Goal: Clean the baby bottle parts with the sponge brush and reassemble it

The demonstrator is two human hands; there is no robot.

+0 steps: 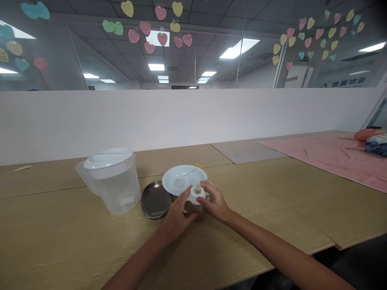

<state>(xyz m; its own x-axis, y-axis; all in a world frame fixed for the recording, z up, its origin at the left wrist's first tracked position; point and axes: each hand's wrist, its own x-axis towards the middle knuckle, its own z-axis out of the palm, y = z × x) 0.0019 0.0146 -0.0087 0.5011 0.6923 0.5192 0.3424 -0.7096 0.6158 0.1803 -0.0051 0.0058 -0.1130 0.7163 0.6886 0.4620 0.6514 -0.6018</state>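
A baby bottle with a white collar, a clear nipple on top and side handles is between my hands, upright just in front of a white bowl. My left hand is wrapped around the bottle's body from the left. On the right, my right hand grips the white collar with thumb and fingers. Inside the white bowl lie a clear round piece and a thin stick-like thing with a yellow end at the rim. Left of the bowl a shallow metal tray sits partly under its edge.
A large translucent pitcher with a lid stands left of the metal tray. A pink cloth covers the table's right side, with bundled items on it. A white wall with windows above borders the wooden table.
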